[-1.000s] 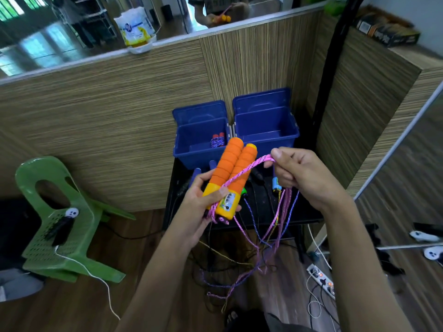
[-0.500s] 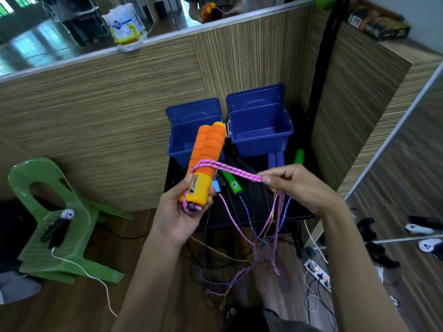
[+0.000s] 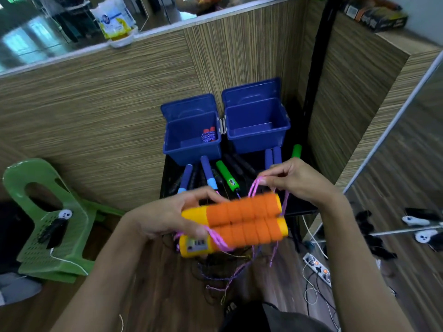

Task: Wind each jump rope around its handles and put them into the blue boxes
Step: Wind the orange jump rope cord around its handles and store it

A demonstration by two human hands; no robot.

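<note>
The two orange handles (image 3: 242, 220) lie side by side and almost level in front of you, with their yellow ends toward your left hand (image 3: 167, 218). Your left hand grips them at these yellow ends, with the fingers curled around. The pink rope (image 3: 217, 237) crosses the handles once near the yellow part, and the rest hangs down in loose loops toward the floor. Your right hand (image 3: 297, 182) is just behind the far ends of the handles and pinches a loop of the rope between the fingertips.

Behind your hands is a black table (image 3: 167, 174). At its back edge stand two blue boxes, both with the lid up. The left box (image 3: 191, 142) holds one wound rope with red handles (image 3: 209, 135). The right box (image 3: 257, 130) shows only its bottom. On the table in front of the boxes lie blue handles (image 3: 207, 170), a green handle (image 3: 226, 174) and other ropes. A green plastic chair (image 3: 48, 219) stands on the wooden floor at the left, and a power strip (image 3: 317, 268) lies on the floor at the right.
</note>
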